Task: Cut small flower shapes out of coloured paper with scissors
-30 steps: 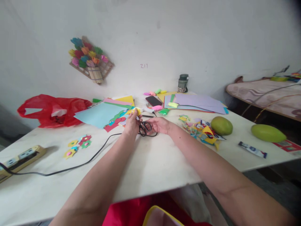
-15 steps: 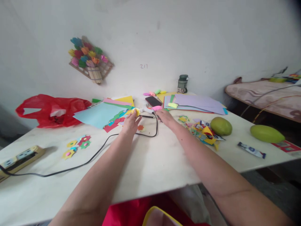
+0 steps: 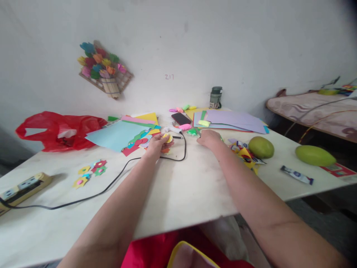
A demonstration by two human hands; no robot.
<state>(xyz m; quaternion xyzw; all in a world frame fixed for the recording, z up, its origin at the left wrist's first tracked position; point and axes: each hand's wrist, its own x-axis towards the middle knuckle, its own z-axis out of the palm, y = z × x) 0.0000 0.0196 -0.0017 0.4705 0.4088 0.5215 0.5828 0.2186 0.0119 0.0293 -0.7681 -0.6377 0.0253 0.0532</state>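
Head view: my left hand (image 3: 156, 146) pinched a yellow disc (image 3: 167, 138) over the table (image 3: 192, 193). My right hand (image 3: 209, 139) was curled; couldn't tell if it gripped anything. Green packet (image 3: 192, 131) lay just left of and slightly beyond those right fingertips, nearer them than my left; long axis roughly crosswise.

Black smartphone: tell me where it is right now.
In the head view, the black smartphone lies toward the back of the table, just left of the purple paper and behind the pink marker.
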